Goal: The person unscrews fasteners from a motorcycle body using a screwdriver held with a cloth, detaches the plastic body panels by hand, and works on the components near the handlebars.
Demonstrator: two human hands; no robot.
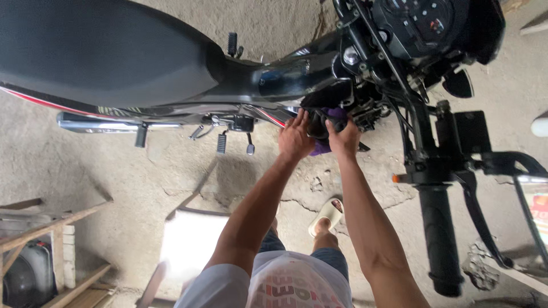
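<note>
Two bare hands, the left hand (295, 138) and right hand (345, 137), press close together on one purple cloth (326, 144) against the side of one black motorcycle (171, 63). Both grip the cloth just below the fuel tank (291, 74). One sandalled foot (326, 215) stands on the cracked concrete floor (114, 171) beneath.

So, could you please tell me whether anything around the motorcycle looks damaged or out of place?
The concrete floor is cracked and chipped beneath the motorcycle, near the sandalled foot. Otherwise nothing stands out: both hands, left hand and right hand, press a purple cloth against the engine area.
</note>
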